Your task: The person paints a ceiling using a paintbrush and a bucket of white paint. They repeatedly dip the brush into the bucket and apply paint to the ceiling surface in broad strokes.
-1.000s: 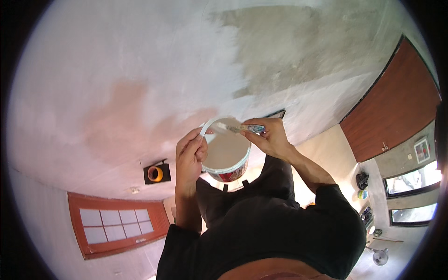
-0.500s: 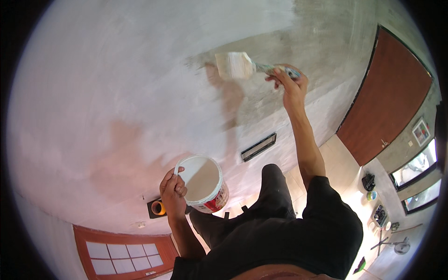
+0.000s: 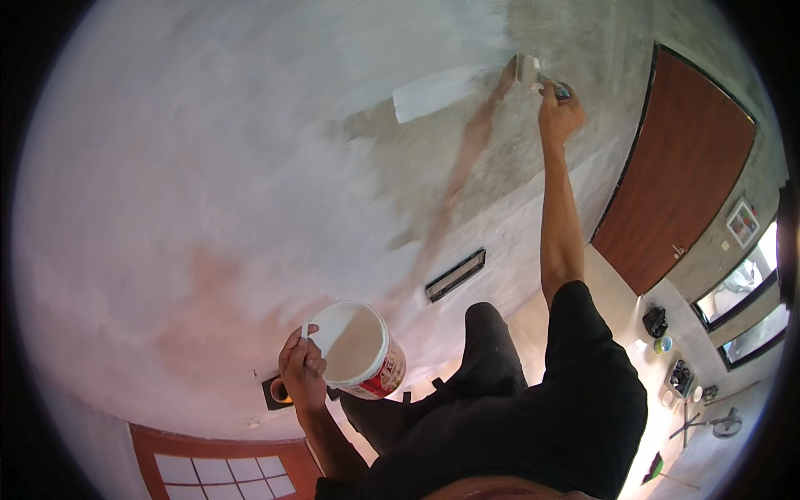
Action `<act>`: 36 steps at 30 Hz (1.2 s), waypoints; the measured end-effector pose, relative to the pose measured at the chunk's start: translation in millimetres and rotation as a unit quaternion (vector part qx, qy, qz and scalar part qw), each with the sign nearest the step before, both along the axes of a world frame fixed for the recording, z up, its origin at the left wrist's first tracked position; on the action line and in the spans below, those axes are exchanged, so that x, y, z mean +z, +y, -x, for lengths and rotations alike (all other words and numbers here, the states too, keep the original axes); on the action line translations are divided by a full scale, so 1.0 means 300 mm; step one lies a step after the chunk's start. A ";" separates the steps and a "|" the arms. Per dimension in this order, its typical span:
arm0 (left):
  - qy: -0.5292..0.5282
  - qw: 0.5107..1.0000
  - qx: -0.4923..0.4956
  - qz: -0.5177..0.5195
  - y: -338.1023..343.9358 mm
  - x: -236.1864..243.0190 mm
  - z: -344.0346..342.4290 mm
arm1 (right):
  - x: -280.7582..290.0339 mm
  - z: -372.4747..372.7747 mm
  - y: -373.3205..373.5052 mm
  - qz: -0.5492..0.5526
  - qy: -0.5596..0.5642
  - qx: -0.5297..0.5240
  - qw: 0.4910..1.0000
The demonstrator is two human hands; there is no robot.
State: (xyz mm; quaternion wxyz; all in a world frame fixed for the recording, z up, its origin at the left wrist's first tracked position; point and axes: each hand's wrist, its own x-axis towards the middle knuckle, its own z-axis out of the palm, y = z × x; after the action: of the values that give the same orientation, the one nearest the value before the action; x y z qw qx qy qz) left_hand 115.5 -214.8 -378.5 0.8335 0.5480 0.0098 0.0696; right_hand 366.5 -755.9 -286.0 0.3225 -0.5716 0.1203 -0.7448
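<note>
My right fingers (image 3: 549,89) pinch one flat, pale-bristled paintbrush (image 3: 528,72) at the grey wall (image 3: 242,133); my left fingers (image 3: 312,360) clasp one round, white plastic bucket (image 3: 386,377) at its edge, open room between.

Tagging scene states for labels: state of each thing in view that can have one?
left hand: closed, holding the bucket
right hand: closed around the brush
brush: bristles at the wall
bucket: open, pale paint inside
wall: pale, with a grey-brown patch and white stroke
brown door: looks shut
red-framed door: looks shut, partly cut off
</note>
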 end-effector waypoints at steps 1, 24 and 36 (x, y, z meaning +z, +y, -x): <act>0.006 1.000 0.002 -0.004 0.003 -0.004 0.000 | 0.006 0.010 0.076 0.041 0.041 -0.036 0.998; 0.008 1.000 -0.005 -0.001 0.043 -0.048 -0.002 | -0.026 0.076 0.421 -0.059 0.012 0.421 0.905; 0.008 1.000 -0.014 -0.010 0.008 -0.024 0.000 | -0.068 0.015 0.481 0.119 0.057 -0.005 0.991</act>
State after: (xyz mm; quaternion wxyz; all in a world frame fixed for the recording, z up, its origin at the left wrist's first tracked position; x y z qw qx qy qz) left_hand 115.5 -212.3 -385.7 0.8290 0.5566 0.0075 0.0536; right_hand 362.1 -611.7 -306.3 0.2413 -0.6466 0.0517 -0.7218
